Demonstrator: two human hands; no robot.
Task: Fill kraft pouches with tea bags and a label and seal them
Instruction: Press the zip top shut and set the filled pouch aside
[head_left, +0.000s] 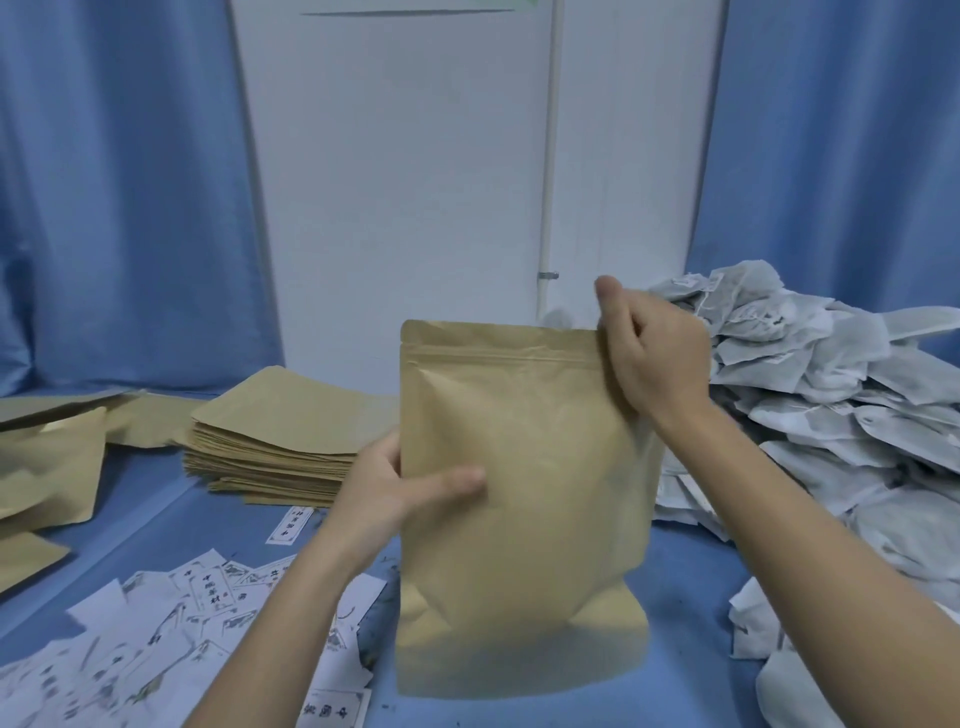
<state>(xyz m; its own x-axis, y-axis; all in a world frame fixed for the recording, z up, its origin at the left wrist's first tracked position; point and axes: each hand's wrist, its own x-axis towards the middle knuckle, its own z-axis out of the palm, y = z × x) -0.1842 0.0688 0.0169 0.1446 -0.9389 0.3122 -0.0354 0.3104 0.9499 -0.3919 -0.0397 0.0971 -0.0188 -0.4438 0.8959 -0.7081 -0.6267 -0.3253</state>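
A bulging kraft pouch (524, 499) stands upright on the blue table, right in front of me. My left hand (400, 488) grips its left edge at mid height, thumb across the front. At the pouch's top right corner, by the zip strip, my right hand (649, 348) pinches the edge with curled fingers. White tea bags (831, 395) lie heaped to the right. Printed paper labels (171, 629) are scattered at the lower left.
A stack of flat kraft pouches (280, 441) sits left of centre behind my left hand. More kraft pouches (47, 467) lie at the far left. Blue curtains and a white panel close off the back. The blue table (691, 597) shows between pouch and tea bags.
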